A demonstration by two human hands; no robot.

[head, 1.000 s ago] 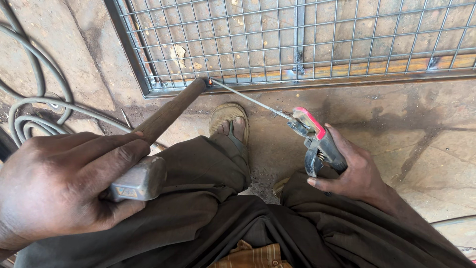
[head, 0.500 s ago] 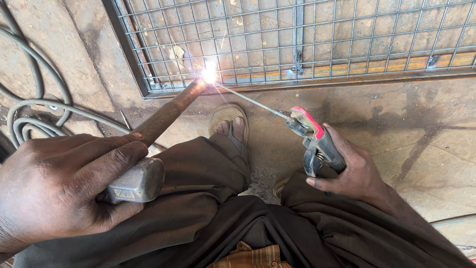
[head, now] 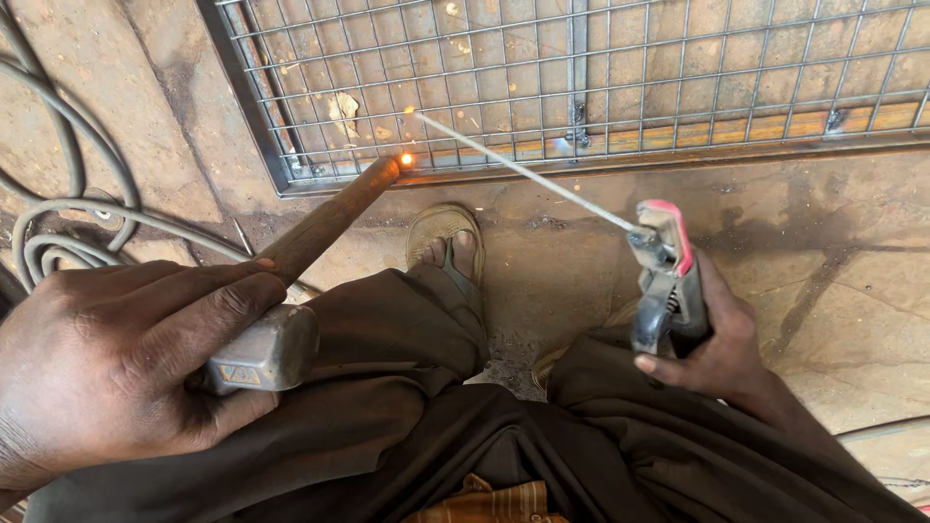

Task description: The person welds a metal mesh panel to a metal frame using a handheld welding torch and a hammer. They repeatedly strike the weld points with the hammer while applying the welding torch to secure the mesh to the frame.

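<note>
Steel mesh frame (head: 581, 87) flat on floor ahead. My right hand (head: 712, 339) grips rod holder (head: 668, 276), rod tip near glowing spot (head: 407, 160). Left hand (head: 116, 358) clenches hammer (head: 291, 291). I judge: keep rod steady, feet clear.

Your left hand (head: 107, 368) gripped a hammer (head: 291, 291) by its grey head at lower left, the wooden handle pointing up toward the wire mesh frame (head: 601, 77), with a small glow at its tip. Your right hand (head: 712, 344) at centre right clasped an electrode holder (head: 664, 276), its welding rod (head: 528, 174) slanting up-left over the mesh. Grey cables (head: 58, 223) lay coiled at left.
</note>
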